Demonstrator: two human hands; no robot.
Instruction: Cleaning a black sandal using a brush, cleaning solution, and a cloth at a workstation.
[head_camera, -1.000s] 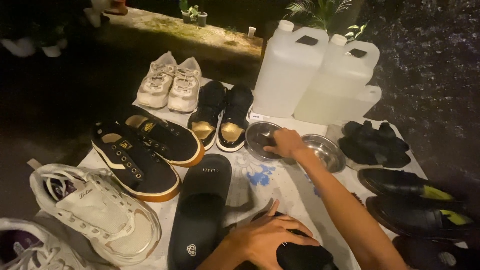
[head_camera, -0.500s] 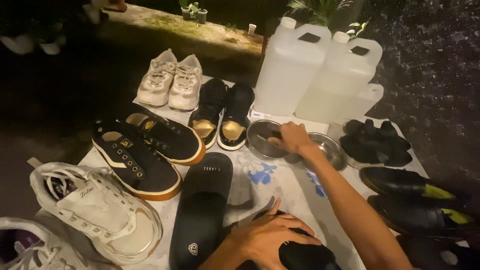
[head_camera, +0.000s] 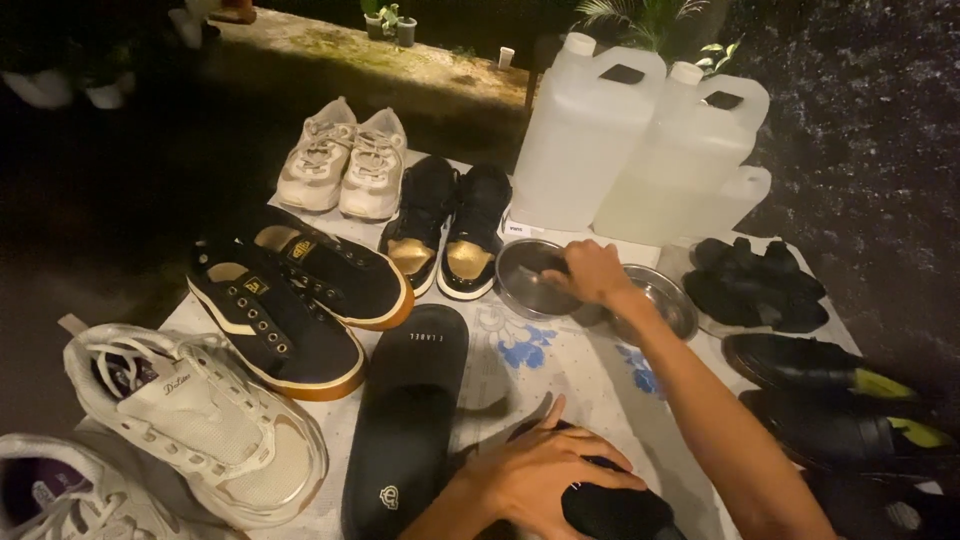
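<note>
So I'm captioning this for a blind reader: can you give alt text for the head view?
A person's right hand reaches into a metal bowl while the left hand presses on a black shoe, on a floral cloth crowded with sneakers, a black slide and two plastic jugs.

Night, outdoors. Light falls from above onto centre of frame; edges drop into black. Pale cloth (head_camera: 560, 360) with blue flower print spread on ground, filling lower and middle frame. Dark speckled pavement (head_camera: 860, 110) at upper right, glinting as if wet. Low mossy concrete ledge (head_camera: 400, 60) across top, small potted plants (head_camera: 385, 20) on it. Palm-like fronds (head_camera: 640, 15) at top centre. Two large translucent plastic jugs (head_camera: 640, 150) at cloth's far edge. Upper left nearly unlit.
</note>
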